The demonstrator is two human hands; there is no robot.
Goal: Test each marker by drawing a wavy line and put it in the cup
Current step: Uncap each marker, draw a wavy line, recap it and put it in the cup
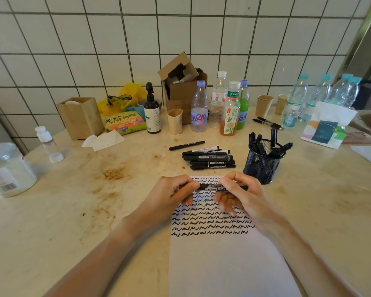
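**Marker held level in both hands over the paper**

Marker (220, 187), black w/ a white label, lies horizontal just above the top of the paper (229, 264). Left hand (171, 195) has fingers curled round its left end; right hand (240, 195) pinches the right part betw. thumb and forefinger, other fingers loosely bent below. Can't tell if the cap is on.

Paper's upper half is filled w/ rows of black wavy lines (210, 224); lower half blank. Just right of the hands stands a black mesh cup (263, 166) w/ several markers upright or leaning inside. Behind the paper, a pile of black markers (209, 159) lies flat on the table (73, 211), approx. side by side, one a bit apart at the back.

Farther back along the tiled wall: drink bottles (221, 108), a cardboard box (180, 86), a pump bottle (152, 110), paper cups (263, 105). Brown stains mark the tabletop at left.
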